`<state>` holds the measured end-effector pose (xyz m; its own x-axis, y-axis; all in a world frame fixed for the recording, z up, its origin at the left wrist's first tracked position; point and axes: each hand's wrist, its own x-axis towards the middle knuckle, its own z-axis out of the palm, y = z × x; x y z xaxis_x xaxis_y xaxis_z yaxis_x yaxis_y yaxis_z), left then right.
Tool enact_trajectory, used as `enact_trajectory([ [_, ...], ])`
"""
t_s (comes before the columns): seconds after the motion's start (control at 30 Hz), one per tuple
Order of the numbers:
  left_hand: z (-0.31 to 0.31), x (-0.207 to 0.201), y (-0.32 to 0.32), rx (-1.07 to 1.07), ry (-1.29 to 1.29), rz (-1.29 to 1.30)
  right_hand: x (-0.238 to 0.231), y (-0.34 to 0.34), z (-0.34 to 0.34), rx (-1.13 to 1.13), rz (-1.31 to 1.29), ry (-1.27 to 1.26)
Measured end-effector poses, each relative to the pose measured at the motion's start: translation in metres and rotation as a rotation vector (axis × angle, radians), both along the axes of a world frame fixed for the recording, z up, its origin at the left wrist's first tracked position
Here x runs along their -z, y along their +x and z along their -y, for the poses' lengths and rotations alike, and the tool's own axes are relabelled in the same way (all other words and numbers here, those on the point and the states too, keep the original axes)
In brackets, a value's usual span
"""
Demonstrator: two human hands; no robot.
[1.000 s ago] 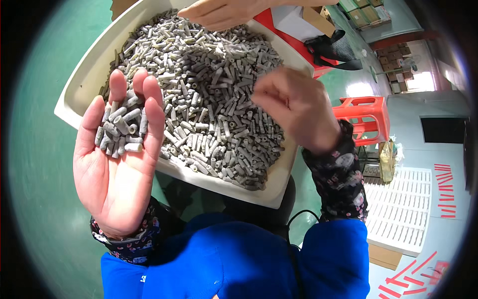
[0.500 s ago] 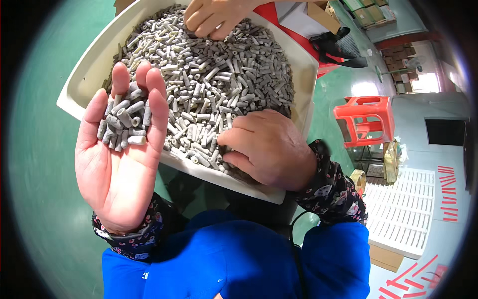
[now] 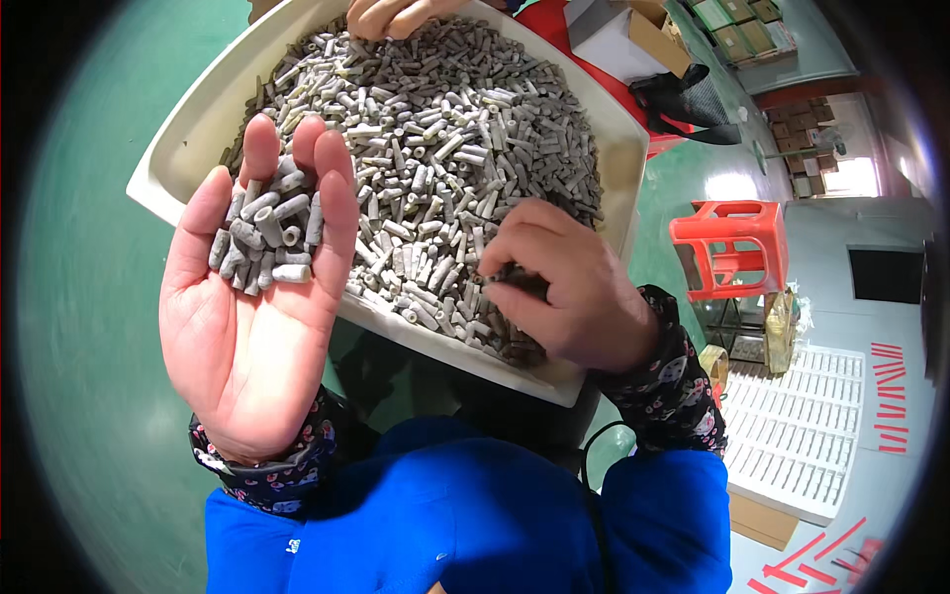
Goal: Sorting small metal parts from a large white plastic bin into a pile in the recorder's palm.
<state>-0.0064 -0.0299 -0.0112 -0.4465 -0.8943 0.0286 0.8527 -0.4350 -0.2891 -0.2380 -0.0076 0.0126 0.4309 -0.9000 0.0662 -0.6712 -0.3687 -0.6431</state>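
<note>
My left hand (image 3: 252, 346) is palm up and cupped, its fingertips curled up around a small heap of short grey hollow tubes (image 3: 269, 230). It is held over the near left rim of a cream plastic tub (image 3: 158, 163). A deep mass of similar loose tubes (image 3: 445, 158) fills the tub. My right hand (image 3: 574, 282) is at the near right part of the mass, palm down, with curled fingers and the thumb close to the forefinger. What lies between its fingertips is too small and shaded to make out.
Another person's hand (image 3: 396, 15) rests on the tubes at the tub's far side. Beyond the far right rim are an open cardboard box (image 3: 658, 45) and a black bag (image 3: 683, 104). A red plastic stool (image 3: 732, 247) and a white slatted panel (image 3: 802, 426) are to the right.
The view has shifted a little. My right hand has moved slightly right, its thumb and forefinger now turned to show a dark gap. The other person's hand has drawn back toward the far rim.
</note>
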Motion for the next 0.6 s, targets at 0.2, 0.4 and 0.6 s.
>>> enact_trajectory([
  [0.2, 0.002, 0.001, -0.002, -0.013, 0.041, -0.036, 0.001, -0.002, -0.006, 0.084, 0.036, 0.03],
  [0.4, 0.003, 0.003, 0.001, -0.013, 0.009, -0.004, 0.003, 0.009, -0.007, -0.111, -0.13, -0.003],
  [0.6, 0.004, 0.003, 0.002, -0.011, 0.001, -0.024, 0.007, 0.02, -0.009, -0.161, -0.337, -0.132],
])
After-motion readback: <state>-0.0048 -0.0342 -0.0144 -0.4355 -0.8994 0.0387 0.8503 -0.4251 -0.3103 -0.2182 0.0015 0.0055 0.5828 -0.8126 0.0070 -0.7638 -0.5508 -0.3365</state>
